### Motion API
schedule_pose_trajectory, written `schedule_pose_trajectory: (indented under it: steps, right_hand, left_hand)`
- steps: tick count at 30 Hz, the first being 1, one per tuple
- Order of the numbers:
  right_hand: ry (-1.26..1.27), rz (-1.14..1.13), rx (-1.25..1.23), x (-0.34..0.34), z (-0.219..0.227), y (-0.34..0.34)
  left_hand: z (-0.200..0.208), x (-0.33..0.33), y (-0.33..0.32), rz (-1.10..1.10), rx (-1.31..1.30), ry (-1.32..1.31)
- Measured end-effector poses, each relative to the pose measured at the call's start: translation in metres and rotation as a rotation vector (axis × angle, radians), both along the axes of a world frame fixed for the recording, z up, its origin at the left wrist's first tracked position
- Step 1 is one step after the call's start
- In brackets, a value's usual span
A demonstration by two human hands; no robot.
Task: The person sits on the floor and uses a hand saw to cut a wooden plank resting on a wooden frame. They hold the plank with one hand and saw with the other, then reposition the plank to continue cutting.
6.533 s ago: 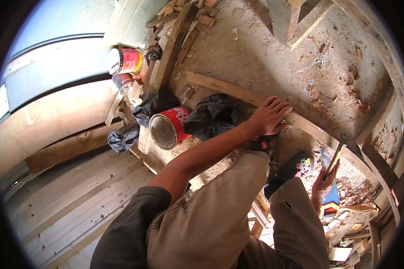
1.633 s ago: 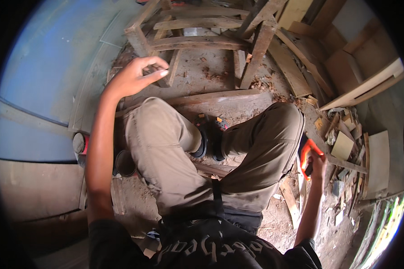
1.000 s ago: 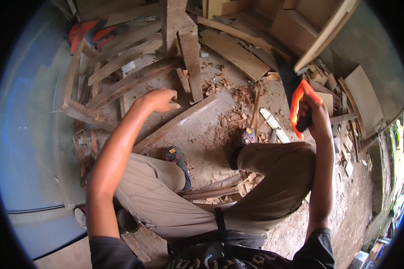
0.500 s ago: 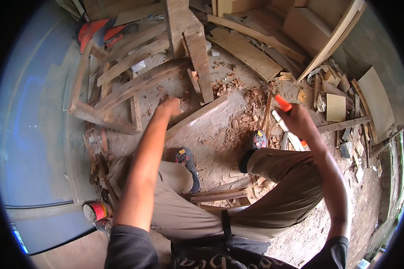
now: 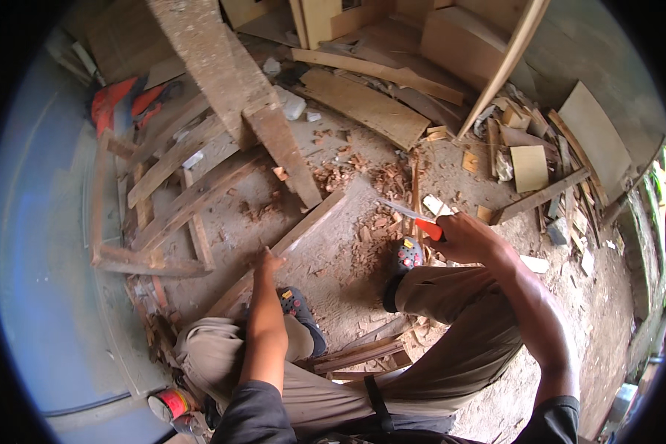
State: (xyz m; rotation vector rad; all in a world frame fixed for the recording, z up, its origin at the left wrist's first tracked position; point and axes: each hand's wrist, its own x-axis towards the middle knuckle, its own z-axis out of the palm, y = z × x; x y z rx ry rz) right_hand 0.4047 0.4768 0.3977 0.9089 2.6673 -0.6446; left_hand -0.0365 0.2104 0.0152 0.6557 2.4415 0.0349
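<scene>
A long wooden plank [image 5: 307,224] slants across the dirt floor in front of me. My left hand [image 5: 267,261] is closed over its edge, with the thumb toward the near side; the undersides of the fingers are hidden. In my right hand [image 5: 462,237] is a tool with an orange-and-black handle [image 5: 429,229] and a narrow, pale blade [image 5: 398,208]. Its blade points left toward the far end of the plank, apart from it. Which kind of tool it is cannot be made out.
A nailed wooden frame [image 5: 152,251] and a thick beam [image 5: 207,59] stand left and ahead. Wood chips [image 5: 366,229] lie between my clogs [image 5: 407,255]. Scrap boards [image 5: 533,170] pile up at right. A paint can [image 5: 169,405] sits beside the blue panel [image 5: 59,244].
My left hand has come nearer, down onto the plank. The right hand has swung left and turned the tool so its blade shows. The whole view has tilted.
</scene>
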Motion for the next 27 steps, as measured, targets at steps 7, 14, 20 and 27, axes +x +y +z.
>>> schedule_pose_trajectory:
  steps: [7,14,20,27]
  right_hand:
    - [-0.139,-0.002,-0.135,0.009,0.002,0.001]
    - [-0.064,-0.174,-0.138,0.043,-0.008,0.043]
    - [0.149,-0.344,0.168,0.032,0.003,0.051]
    - [0.464,-0.517,-0.08,0.03,0.047,0.024]
  left_hand:
    - [-0.012,0.057,0.045,-0.103,0.079,0.225]
    - [-0.005,0.078,0.024,-0.297,0.104,0.203]
    - [0.035,0.086,-0.003,-0.219,0.274,0.173]
    - [0.153,0.081,-0.02,-0.498,0.327,0.042]
